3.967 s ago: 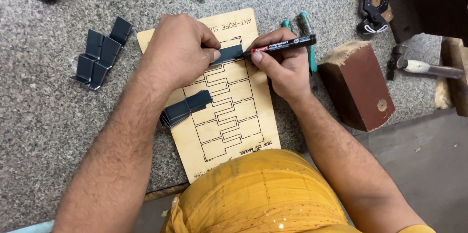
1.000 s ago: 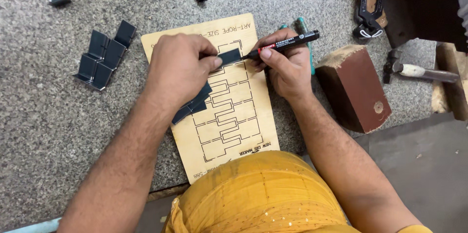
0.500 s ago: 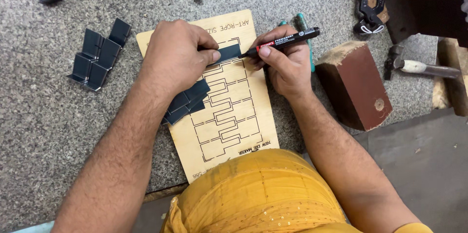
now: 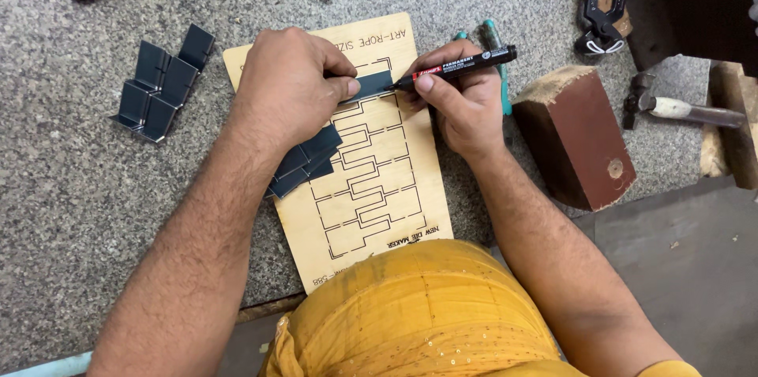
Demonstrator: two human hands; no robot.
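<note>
Granite bench (image 4: 95, 211): left hand (image 4: 288, 85) pinches dark strip (image 4: 369, 85) on plywood template (image 4: 371, 195); right hand (image 4: 466, 101) clamped on marker (image 4: 462, 67).

left hand (image 4: 288, 89) covers part of the dark strip (image 4: 371, 85) and wooden template (image 4: 359, 187).

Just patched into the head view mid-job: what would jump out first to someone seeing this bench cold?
First, the two hands meeting at the top of the pale plywood board with its cut line pattern: the left hand pins a dark metal strip there while the right hand puts a black marker to the strip's end. Next, the pile of bent dark strips at left on the granite and the brown wooden block at right.
</note>
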